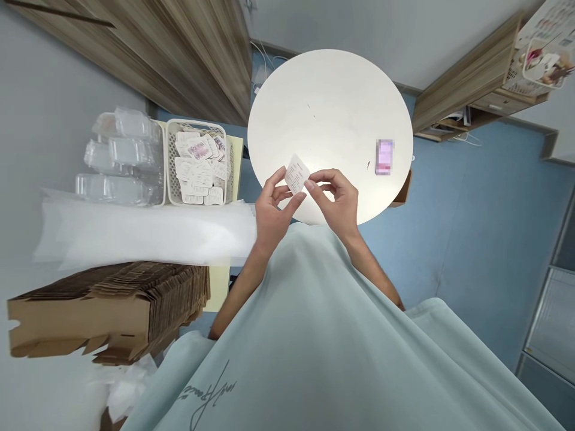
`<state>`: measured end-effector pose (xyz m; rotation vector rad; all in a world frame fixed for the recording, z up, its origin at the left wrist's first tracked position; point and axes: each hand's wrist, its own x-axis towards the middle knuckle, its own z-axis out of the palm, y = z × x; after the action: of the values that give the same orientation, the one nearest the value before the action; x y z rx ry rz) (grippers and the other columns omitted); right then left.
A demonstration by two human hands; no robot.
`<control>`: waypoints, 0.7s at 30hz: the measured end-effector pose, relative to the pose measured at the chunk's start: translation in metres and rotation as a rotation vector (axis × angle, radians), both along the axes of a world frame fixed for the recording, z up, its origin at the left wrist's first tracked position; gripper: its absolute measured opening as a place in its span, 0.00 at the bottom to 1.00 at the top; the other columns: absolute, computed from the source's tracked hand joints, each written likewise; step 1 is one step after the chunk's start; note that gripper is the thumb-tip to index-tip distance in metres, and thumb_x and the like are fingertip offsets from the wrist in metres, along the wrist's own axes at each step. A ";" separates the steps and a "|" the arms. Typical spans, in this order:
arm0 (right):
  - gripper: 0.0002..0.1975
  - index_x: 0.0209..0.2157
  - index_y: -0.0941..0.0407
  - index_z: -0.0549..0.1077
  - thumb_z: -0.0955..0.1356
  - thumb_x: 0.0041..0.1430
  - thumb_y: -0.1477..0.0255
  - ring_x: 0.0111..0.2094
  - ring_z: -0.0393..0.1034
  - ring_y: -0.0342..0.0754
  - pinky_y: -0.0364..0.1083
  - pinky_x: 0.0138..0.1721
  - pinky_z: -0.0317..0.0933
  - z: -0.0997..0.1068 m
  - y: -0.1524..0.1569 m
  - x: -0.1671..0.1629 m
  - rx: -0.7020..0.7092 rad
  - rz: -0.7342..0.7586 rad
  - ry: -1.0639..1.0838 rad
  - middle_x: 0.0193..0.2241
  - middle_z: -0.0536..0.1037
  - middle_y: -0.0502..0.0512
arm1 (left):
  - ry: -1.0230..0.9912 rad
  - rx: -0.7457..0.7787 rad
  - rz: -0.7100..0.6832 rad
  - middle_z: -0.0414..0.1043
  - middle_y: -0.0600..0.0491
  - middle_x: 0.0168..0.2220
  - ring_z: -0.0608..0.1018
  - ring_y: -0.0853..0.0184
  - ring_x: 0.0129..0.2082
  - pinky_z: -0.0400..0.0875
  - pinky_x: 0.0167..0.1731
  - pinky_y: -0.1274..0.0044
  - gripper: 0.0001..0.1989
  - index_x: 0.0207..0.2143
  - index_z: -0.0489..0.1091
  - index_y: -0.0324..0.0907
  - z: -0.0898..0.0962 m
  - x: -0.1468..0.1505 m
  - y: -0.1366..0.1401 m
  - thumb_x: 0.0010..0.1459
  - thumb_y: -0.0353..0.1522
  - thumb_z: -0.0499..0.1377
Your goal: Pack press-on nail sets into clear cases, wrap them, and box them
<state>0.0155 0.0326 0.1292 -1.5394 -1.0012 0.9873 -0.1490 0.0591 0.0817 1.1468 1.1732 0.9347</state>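
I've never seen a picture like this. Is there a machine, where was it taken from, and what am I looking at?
There is no machine, just a person's bare left hand and right hand. The camera is worn on the person's head, looking forward and down, so the pale shirt is their own. Between them the hands hold a small white card with print on it, over the near part of a round table. On the table's right side lies a pinkish thing, too pixelated to name. Off to the left stands a basket of similar cards.
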 end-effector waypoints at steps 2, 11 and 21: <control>0.25 0.45 0.48 0.82 0.76 0.70 0.40 0.52 0.83 0.53 0.53 0.54 0.81 -0.002 0.001 -0.002 -0.009 -0.023 0.013 0.47 0.87 0.54 | 0.074 0.071 0.035 0.75 0.42 0.74 0.85 0.50 0.64 0.84 0.62 0.63 0.45 0.72 0.74 0.52 -0.005 0.001 -0.001 0.61 0.61 0.77; 0.24 0.43 0.49 0.81 0.77 0.69 0.42 0.44 0.83 0.49 0.50 0.45 0.79 -0.017 0.010 0.020 -0.027 -0.061 0.033 0.42 0.85 0.52 | 0.014 0.090 0.196 0.88 0.46 0.51 0.90 0.58 0.50 0.87 0.54 0.66 0.29 0.52 0.84 0.47 0.007 0.001 -0.001 0.66 0.59 0.74; 0.24 0.47 0.49 0.83 0.78 0.69 0.43 0.43 0.81 0.49 0.52 0.48 0.82 -0.017 0.013 0.035 -0.049 0.023 0.123 0.41 0.84 0.51 | -0.150 -0.086 0.091 0.89 0.48 0.43 0.89 0.63 0.39 0.87 0.44 0.70 0.27 0.45 0.84 0.45 0.021 -0.006 0.004 0.58 0.55 0.81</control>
<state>0.0504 0.0457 0.1119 -1.4904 -0.9162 1.1164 -0.1551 0.0634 0.1025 0.9449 1.1402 1.0124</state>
